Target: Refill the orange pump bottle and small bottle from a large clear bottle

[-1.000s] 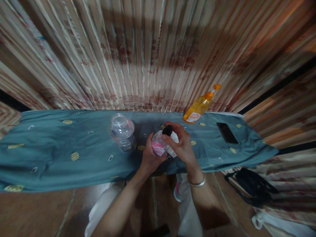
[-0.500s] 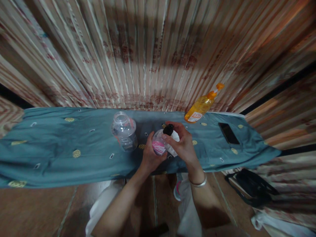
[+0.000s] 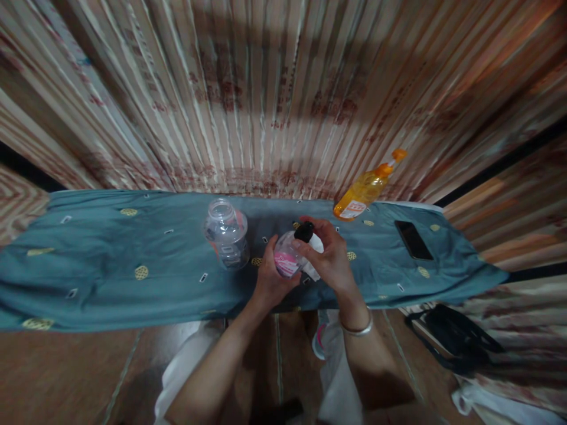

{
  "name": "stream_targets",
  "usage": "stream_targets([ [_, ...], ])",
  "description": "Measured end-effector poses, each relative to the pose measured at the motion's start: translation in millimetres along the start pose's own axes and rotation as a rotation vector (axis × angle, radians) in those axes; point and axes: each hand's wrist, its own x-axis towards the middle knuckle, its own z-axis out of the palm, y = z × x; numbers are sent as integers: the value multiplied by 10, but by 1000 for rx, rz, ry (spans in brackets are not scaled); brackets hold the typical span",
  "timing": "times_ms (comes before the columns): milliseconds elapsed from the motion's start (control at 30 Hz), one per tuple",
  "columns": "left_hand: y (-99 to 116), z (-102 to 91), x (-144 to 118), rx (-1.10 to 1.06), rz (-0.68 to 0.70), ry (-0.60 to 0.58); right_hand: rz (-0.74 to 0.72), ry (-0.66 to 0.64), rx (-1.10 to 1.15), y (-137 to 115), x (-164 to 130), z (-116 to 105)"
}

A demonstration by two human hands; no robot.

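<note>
One round clear bottle (image 3: 286, 261) w/ pink label, over wrinkled teal cloth (image 3: 97, 254): L hand (image 3: 271, 278) wrapped round its side, R hand (image 3: 331, 252) pinching its black top (image 3: 303, 231). White scrap (image 3: 311, 271) partly behind R hand. Clear jar (image 3: 227, 233) to L; amber pump bottle (image 3: 364, 192), phone (image 3: 413, 240) to R; pleated curtain (image 3: 266, 88) behind.

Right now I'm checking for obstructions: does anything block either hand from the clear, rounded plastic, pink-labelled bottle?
Nothing visible does: the left hand cups the pink-labelled bottle directly, and the right hand pinches the small black top at its upper end.
</note>
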Motion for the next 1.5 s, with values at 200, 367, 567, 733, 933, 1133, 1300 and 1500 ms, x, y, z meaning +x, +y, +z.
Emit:
stream_targets([
  [200,4,-28,0,12,-23,6,-28,-86,48,7,-6,8],
  [367,28,-59,2,15,-14,16,-16,-54,-15,-39,-14,12],
  [567,8,-54,-10,7,-20,13,6,-17,-6,5,-3,30],
  [733,5,-73,-16,11,-22,11,-24,-126,66,20,5,-20],
  [933,1,-116,-32,17,-6,0,-29,-171,92,-31,4,-74],
  [1133,-13,-164,-76,12,0,-20,-33,-270,117,-73,9,-105],
  [1300,-16,-211,-104,1,1,-36,-78,-331,96,-88,5,-127],
  [1500,-39,-235,-113,2,-12,-29,-76,-227,6,-114,-9,-66],
])
